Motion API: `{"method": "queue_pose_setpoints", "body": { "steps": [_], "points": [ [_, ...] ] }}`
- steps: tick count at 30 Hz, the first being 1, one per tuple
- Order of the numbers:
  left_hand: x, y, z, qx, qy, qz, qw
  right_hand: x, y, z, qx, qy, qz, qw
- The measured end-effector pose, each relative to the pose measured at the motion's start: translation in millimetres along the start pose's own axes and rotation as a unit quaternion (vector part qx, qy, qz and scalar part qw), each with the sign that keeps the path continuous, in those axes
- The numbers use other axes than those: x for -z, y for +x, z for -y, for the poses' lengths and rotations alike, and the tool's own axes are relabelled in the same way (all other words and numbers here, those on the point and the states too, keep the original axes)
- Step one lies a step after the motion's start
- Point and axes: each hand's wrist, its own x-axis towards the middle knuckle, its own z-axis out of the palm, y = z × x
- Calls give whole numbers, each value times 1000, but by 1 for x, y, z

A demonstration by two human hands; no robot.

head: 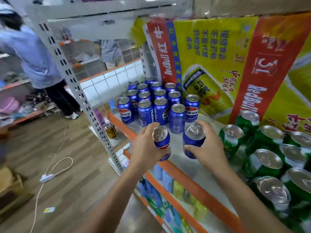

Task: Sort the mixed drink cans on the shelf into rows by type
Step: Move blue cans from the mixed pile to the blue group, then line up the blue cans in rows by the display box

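The left hand (144, 149) is curling its fingers round a blue can (162, 142) at the front edge of the shelf (183, 178). The right hand (207, 149) is gripping a second blue can (193, 140) just beside it. Both are best going down upright, tight against the blue cluster (159, 108), extending its rows. The shelf is holding blue left and green cans (264, 165) right, and the Red Bull carton (218, 64) behind is seemingly shut.

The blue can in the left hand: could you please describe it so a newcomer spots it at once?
Blue cans stand in a block left of the yellow carton. In front of them the right hand and left hand each grip a blue can. This can is the left hand's, at the shelf's orange front edge, farther from the green cans.
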Motion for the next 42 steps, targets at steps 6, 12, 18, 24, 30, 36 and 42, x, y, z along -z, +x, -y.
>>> {"method": "queue_pose_setpoints", "body": {
  "steps": [6,12,18,24,30,36,42],
  "points": [
    [-12,65,18,-18,32,42,998,-29,57,-14,-41,-10,-86,995],
    [-23,121,28,-100,82,114,985,-49,102,-23,-97,9,-126,987],
    [-17,147,36,-217,223,158,937,-44,127,-29,-132,57,-113,983],
    [-6,154,20,-276,318,146,895,-44,123,-26,-143,30,-99,984],
    [-22,161,-11,-364,185,79,909,-30,89,7,-91,-89,-138,982],
    [-55,122,-78,-486,60,97,866,28,27,40,-28,-197,-210,957],
    [-88,62,-156,-552,-1,146,821,104,-57,27,-74,-289,-285,911]
  ]
}}
